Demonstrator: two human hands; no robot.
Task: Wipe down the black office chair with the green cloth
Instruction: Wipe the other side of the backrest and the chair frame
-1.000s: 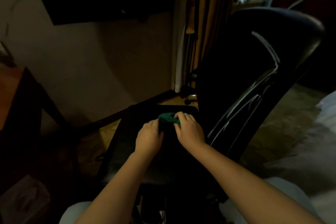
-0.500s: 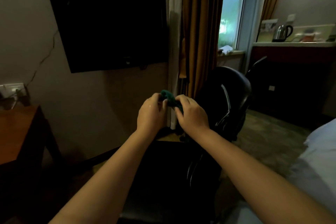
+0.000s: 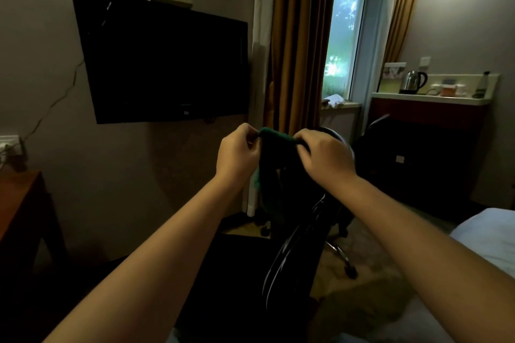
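Green cloth (image 3: 274, 164) hangs above the black office chair (image 3: 292, 245), its top edge pinched by left hand (image 3: 238, 153) and right hand (image 3: 324, 154).

A single wide-angle camera worn on the person's head looks forward and slightly down along both outstretched forearms, close behind the left hand (image 3: 239, 154) and right hand (image 3: 326, 157), facing the wall-mounted television (image 3: 167, 64) and window (image 3: 345, 30) beyond.

The cloth (image 3: 276, 135) hung between the left hand (image 3: 237, 154) and the right hand (image 3: 325, 156), before the chair (image 3: 302, 234); a television (image 3: 167, 64) was mounted behind, left.
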